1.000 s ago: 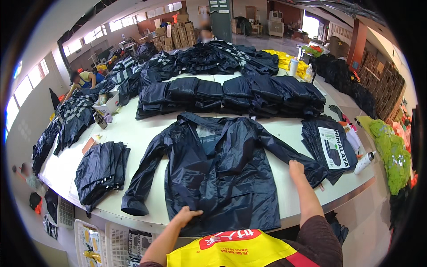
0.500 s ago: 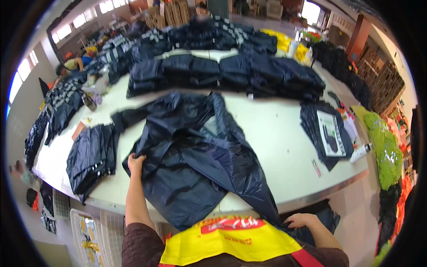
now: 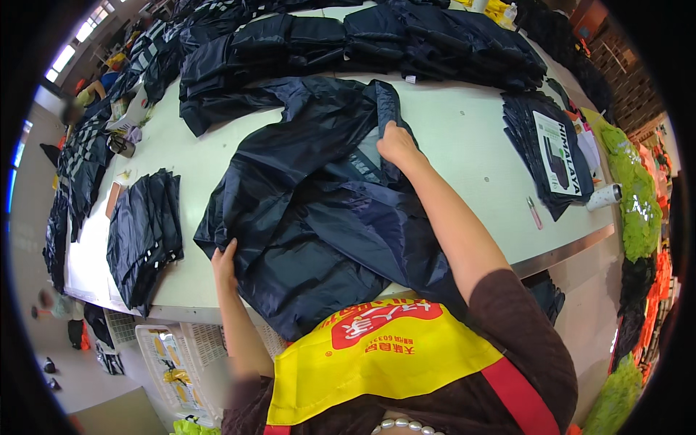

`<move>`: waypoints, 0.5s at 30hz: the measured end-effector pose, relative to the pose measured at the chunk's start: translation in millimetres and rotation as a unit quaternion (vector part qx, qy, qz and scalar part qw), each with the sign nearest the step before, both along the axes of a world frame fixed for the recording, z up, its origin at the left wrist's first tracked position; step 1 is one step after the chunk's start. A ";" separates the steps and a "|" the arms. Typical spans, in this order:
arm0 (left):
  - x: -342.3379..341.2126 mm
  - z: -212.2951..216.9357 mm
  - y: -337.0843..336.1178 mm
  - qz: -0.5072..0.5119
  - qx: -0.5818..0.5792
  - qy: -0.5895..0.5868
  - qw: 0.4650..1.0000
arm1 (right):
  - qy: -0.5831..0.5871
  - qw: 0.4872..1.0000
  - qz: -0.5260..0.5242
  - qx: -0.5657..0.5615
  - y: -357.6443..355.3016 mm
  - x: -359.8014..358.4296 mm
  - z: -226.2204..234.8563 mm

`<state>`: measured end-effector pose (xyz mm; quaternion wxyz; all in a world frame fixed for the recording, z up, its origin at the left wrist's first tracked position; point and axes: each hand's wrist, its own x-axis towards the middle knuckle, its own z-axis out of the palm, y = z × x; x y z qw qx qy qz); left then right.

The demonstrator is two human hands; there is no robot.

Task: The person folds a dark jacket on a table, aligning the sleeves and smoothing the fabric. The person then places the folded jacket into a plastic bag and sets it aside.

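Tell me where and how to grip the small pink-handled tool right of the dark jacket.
Best by its pink handle, likely pinched across its sides, coming from the near table edge: the slim tool lies with handle toward that edge, grey tip away, nothing over it. The right hand would first have to leave the dark jacket.

This is a garment workshop or packing room. A long white worktable [image 3: 471, 159] carries a row of folded dark garments [image 3: 312, 40], a smaller dark pile [image 3: 141, 232] and a dark jacket [image 3: 304, 196] laid out flat. White plastic baskets [image 3: 210, 355] stand below the table edge, lime-green heaps [image 3: 634, 203] and orange heaps [image 3: 656, 290] line the right side, and another person [image 3: 93, 93] bends over dark clothing at the far left.
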<state>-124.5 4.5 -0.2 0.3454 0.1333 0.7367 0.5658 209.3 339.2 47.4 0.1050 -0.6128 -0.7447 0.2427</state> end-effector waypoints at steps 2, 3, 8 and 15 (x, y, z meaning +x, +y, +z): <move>26.4 2.9 8.2 0.008 0.050 0.116 0.992 | -0.002 0.992 -0.114 -0.050 28.8 -22.7 -27.9; 38.5 8.7 12.3 0.011 0.075 0.172 0.982 | -0.040 0.987 -0.145 -0.055 38.2 -30.4 -40.7; 4.6 -21.6 -12.7 0.056 0.110 0.172 0.977 | 0.014 0.992 -0.119 0.041 94.3 -5.7 -63.8; -93.2 -19.6 -107.2 0.033 -0.064 0.101 0.992 | 0.466 0.868 -0.083 -0.147 119.5 231.1 45.8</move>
